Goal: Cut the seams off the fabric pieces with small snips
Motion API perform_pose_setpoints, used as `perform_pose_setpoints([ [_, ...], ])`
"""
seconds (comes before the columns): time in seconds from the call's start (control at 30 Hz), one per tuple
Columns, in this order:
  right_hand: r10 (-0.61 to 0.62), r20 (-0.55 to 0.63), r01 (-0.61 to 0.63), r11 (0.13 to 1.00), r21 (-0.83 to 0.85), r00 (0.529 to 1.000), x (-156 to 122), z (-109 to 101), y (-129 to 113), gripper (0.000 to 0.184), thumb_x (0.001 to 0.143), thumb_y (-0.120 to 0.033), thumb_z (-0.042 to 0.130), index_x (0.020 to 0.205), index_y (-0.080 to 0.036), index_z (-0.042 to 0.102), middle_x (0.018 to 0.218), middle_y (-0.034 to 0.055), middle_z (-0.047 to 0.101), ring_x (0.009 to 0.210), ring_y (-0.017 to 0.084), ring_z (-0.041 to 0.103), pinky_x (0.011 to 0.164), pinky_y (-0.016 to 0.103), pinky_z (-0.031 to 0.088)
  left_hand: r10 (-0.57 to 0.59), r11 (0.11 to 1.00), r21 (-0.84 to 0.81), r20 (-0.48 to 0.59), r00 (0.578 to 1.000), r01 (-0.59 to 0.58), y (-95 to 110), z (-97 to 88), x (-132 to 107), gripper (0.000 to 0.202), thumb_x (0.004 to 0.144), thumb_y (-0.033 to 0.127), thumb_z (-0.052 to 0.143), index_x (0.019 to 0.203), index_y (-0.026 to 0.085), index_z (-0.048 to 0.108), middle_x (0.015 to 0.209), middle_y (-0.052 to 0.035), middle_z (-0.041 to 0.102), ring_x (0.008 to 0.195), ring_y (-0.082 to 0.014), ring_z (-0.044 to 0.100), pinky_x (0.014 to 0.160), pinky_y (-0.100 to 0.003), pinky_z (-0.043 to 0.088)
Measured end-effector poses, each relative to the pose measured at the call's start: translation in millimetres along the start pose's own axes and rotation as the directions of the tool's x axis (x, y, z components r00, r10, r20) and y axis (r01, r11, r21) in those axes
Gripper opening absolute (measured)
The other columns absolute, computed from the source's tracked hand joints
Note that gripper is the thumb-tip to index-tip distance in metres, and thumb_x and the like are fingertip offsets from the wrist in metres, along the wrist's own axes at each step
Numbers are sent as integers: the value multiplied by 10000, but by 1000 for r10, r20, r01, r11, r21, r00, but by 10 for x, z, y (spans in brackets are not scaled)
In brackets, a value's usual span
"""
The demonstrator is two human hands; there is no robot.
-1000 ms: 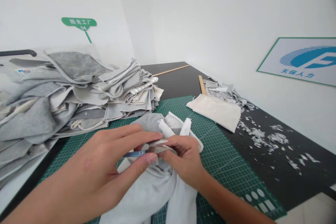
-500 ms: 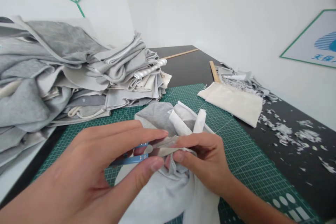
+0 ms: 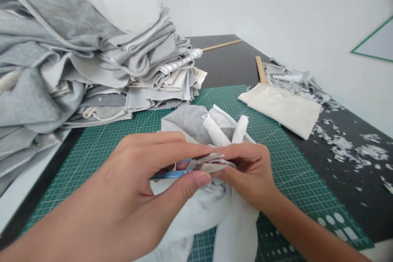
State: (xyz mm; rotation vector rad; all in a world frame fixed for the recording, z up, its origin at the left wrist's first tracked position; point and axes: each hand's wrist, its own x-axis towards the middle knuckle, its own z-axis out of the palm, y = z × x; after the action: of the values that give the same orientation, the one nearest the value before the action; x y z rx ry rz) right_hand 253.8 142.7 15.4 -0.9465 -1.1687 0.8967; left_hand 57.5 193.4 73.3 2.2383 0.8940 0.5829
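Observation:
My left hand (image 3: 138, 184) is closed around a pair of blue-handled thread snips (image 3: 173, 174), its thumb and fingers on either side of the two blades. The blades point right and stand slightly apart, with a fold of cloth between or beside their tips. My right hand (image 3: 253, 170) pinches that edge of the grey and white fabric (image 3: 236, 229) between thumb and fingers. Bunched up, the fabric lies below and behind both hands on the green cutting mat (image 3: 101, 163). Two white rolled bits stick up from it just beyond my right hand.
On the left rises a tall pile of grey and white cloth (image 3: 138, 57). A folded cream cloth (image 3: 282, 108) lies at the right, beside a wooden strip (image 3: 261, 69) and a heap of scraps (image 3: 294, 75). Small cuttings (image 3: 337, 147) are scattered over the black table (image 3: 221, 61).
Both hands have shifted slightly right and up in view. The snips have moved closer to my right hand, their blade tips now at the pinched fabric edge. The camera has tilted down slightly.

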Motion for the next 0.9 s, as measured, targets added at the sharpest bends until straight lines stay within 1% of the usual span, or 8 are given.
perform_pose_setpoints([
  [0.1, -30, 9, 30, 999, 22, 1000, 2, -3, -1, 229, 657, -69, 787, 797, -250, 799, 734, 2, 772, 590, 171, 718, 493, 204, 566, 146, 982, 120, 3, 989, -145, 45, -15, 18, 385, 835, 297, 677, 1193, 424, 617, 1108, 70, 691, 998, -188, 649, 415, -133, 449],
  [0.17, -34, 11, 33, 999, 34, 999, 3, -1, -1, 223, 657, -69, 789, 798, -242, 800, 733, 9, 772, 601, 168, 723, 513, 194, 571, 175, 974, 149, -15, 985, -170, 67, -16, 28, 387, 841, 288, 675, 1194, 428, 602, 1105, 75, 689, 983, -163, 649, 379, -115, 412],
  [0.3, -31, 0, 31, 999, 30, 1000, 9, 7, 5, 218, 653, -78, 799, 793, -245, 800, 741, 12, 774, 604, 169, 725, 516, 196, 573, 194, 973, 143, -76, 978, -182, 68, 20, 38, 340, 859, 328, 657, 1181, 416, 595, 1067, 75, 693, 940, -139, 651, 344, -107, 378],
  [0.4, -42, 1, 41, 999, 27, 999, 14, 14, 5, 208, 652, -94, 809, 790, -250, 800, 721, 11, 771, 589, 168, 717, 493, 198, 563, 174, 973, 154, -9, 985, -171, 66, 29, 41, 321, 859, 311, 660, 1163, 402, 611, 1060, 76, 695, 933, -138, 652, 362, -110, 397],
  [0.43, -43, 3, 43, 999, 29, 999, 15, 16, 2, 202, 654, -101, 812, 788, -253, 800, 716, 10, 771, 588, 167, 716, 494, 199, 562, 178, 972, 157, -10, 984, -174, 68, 26, 39, 312, 858, 302, 662, 1151, 398, 617, 1053, 77, 697, 930, -137, 652, 370, -112, 402],
  [0.6, -43, 10, 42, 999, 23, 999, 17, 18, -11, 181, 659, -122, 819, 781, -254, 801, 720, 12, 772, 580, 159, 710, 494, 194, 554, 209, 968, 162, -99, 973, -191, 72, 37, 19, 265, 865, 336, 652, 1125, 380, 625, 1008, 69, 706, 884, -131, 657, 366, -129, 390],
  [0.77, -34, -10, 34, 999, 16, 999, 23, 20, -28, 129, 651, -180, 840, 756, -243, 800, 692, 21, 766, 551, 163, 698, 468, 204, 545, 203, 963, 197, -96, 974, -181, 91, 82, 18, 270, 861, 322, 661, 1124, 370, 629, 1001, 61, 711, 882, -138, 662, 385, -148, 398],
  [0.9, -29, -4, 29, 999, 20, 1000, 21, 27, -39, 100, 660, -213, 841, 746, -240, 799, 684, 26, 764, 552, 167, 695, 467, 213, 549, 239, 960, 185, -155, 959, -209, 74, 86, -3, 222, 879, 366, 633, 1101, 368, 628, 943, 66, 719, 822, -131, 670, 399, -180, 399],
])
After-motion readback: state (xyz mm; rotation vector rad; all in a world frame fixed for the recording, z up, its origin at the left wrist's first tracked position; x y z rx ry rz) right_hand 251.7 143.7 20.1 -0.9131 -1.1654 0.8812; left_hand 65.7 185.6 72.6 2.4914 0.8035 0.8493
